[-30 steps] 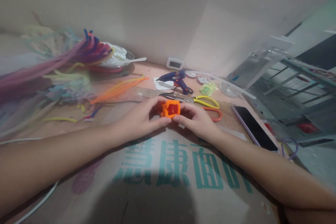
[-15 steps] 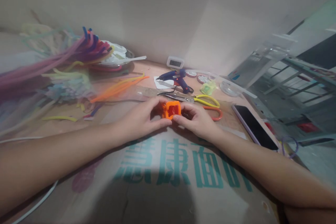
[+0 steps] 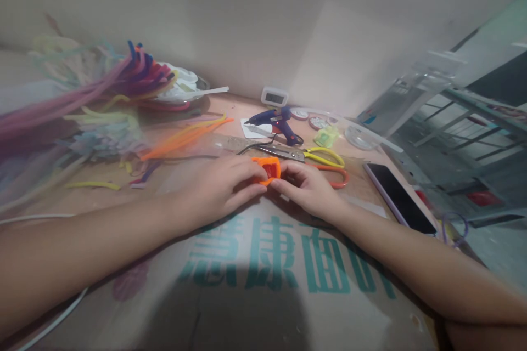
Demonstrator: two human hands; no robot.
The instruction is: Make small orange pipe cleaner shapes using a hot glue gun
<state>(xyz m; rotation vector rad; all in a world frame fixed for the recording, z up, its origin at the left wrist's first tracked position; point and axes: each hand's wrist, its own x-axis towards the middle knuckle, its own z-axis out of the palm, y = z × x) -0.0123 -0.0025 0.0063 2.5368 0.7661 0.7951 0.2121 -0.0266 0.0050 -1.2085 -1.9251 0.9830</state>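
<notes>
A small orange pipe-cleaner piece (image 3: 269,169) with a red middle sits between my two hands, low over a sheet of cardboard (image 3: 263,285) with green printed characters. My left hand (image 3: 216,186) pinches its left side with thumb and fingers closed. My right hand (image 3: 307,185) grips its right side, fingers curled. The piece now lies tilted flat, partly hidden behind my left fingers.
A big heap of coloured pipe cleaners (image 3: 94,104) fills the left. Behind my hands lie a blue glue gun (image 3: 275,119), yellow-handled scissors (image 3: 313,156), an orange loop (image 3: 335,175) and small lids. A phone (image 3: 397,197) lies at the right. A white cable (image 3: 53,323) crosses the lower left.
The orange piece has tipped from upright to lying flatter, and my left fingers have closed further over it. Both arms stay where they were.
</notes>
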